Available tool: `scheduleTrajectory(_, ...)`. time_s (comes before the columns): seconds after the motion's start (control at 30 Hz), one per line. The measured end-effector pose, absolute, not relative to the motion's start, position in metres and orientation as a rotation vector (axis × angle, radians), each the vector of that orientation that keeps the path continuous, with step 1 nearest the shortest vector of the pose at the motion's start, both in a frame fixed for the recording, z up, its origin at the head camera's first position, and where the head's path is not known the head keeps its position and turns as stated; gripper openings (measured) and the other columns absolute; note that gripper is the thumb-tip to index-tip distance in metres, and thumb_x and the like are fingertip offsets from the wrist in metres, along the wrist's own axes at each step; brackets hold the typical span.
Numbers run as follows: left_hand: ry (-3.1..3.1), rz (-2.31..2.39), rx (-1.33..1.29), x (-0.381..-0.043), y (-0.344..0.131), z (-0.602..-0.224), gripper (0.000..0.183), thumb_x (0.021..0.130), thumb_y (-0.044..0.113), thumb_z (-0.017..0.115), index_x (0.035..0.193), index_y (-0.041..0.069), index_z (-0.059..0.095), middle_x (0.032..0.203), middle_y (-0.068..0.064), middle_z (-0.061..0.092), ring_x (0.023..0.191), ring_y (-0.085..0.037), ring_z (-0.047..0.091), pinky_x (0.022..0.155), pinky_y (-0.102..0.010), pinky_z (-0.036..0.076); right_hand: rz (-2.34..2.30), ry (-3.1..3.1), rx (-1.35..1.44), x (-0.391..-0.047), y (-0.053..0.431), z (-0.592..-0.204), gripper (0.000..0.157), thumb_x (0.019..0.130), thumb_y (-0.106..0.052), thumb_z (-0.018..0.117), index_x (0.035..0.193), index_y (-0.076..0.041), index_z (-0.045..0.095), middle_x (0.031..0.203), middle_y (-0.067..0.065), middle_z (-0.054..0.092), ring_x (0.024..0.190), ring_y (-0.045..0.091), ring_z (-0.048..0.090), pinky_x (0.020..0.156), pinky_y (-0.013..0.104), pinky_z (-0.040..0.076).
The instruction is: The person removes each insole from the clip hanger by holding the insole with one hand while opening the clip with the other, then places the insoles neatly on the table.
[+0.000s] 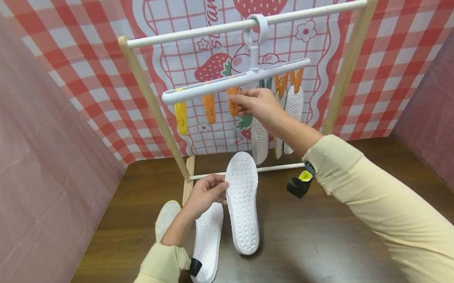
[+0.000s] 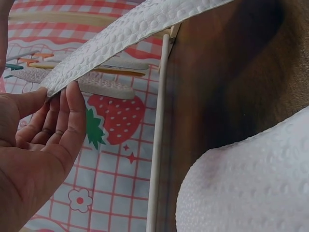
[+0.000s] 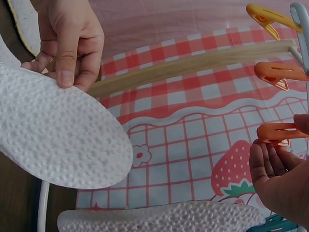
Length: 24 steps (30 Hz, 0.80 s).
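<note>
My left hand (image 1: pixel 203 196) pinches a white, dimpled insole (image 1: pixel 244 206) by its edge, thumb on the near face. The insole is held upright over the table, toe end up. Higher up, my right hand (image 1: pixel 262 105) pinches an orange clothespin (image 1: pixel 232 103) hanging from a white hanger (image 1: pixel 207 89). In the right wrist view the fingers sit around the lower part of that clothespin (image 3: pixel 277 131), and no insole is in it. To its left hang another orange clothespin (image 1: pixel 209 109) and a yellow clothespin (image 1: pixel 181 118).
Several insoles, including a near one (image 1: pixel 260 143) and a far one (image 1: pixel 295 103), hang at right from green and orange clothespins. The hanger hooks over a rack's white bar (image 1: pixel 194 32). A white insole (image 1: pixel 209 245) and a yellow-edged one (image 1: pixel 166 217) lie on the brown table (image 1: pixel 319 249).
</note>
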State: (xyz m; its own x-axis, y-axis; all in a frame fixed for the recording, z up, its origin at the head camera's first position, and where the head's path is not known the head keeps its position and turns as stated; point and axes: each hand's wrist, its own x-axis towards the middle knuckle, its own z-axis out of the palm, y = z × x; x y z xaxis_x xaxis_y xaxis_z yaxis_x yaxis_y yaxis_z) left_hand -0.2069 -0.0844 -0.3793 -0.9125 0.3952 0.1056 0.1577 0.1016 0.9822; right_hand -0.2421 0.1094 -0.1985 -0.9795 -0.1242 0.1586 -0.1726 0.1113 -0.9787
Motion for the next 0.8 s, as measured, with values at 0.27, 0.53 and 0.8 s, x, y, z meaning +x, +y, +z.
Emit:
scheduleTrajectory(0.27, 2.186, 1.88, 0.548, -0.205, -0.085, -0.384, 0.027, 0.093, 0.006, 0.052, 0.111, -0.015, 0.052, 0.09, -0.013, 0.062, 0.069, -0.017, 0.06, 0.063, -0.032, 0.058, 2.079, -2.294, 0.307, -0.239, 0.114, -0.202, 0.042, 0.089, -0.02, 0.063, 0.122, 0.005, 0.056, 0.083, -0.004, 0.063, 0.074, 0.008, 0.06, 0.081, 0.024, 0.053)
scheduleTrajectory(0.53, 2.157, 1.879, 0.528, -0.204, -0.084, -0.389, 0.029, 0.093, 0.006, 0.052, 0.112, -0.016, 0.05, 0.088, -0.011, 0.062, 0.069, -0.015, 0.06, 0.064, -0.031, 0.058, 2.055, -2.287, 0.361, -0.237, 0.123, -0.206, 0.041, 0.09, -0.018, 0.061, 0.122, 0.007, 0.055, 0.085, -0.003, 0.065, 0.078, 0.011, 0.063, 0.082, 0.027, 0.054)
scheduleTrajectory(0.8, 2.145, 1.858, 0.52, -0.201, -0.082, -0.393, 0.028, 0.094, 0.007, 0.052, 0.111, -0.016, 0.05, 0.08, -0.004, 0.058, 0.07, -0.015, 0.058, 0.064, -0.031, 0.058, 2.051, -2.284, 0.33, -0.237, 0.132, -0.209, 0.044, 0.09, -0.017, 0.061, 0.125, 0.008, 0.052, 0.082, -0.005, 0.066, 0.072, 0.004, 0.063, 0.075, 0.019, 0.054)
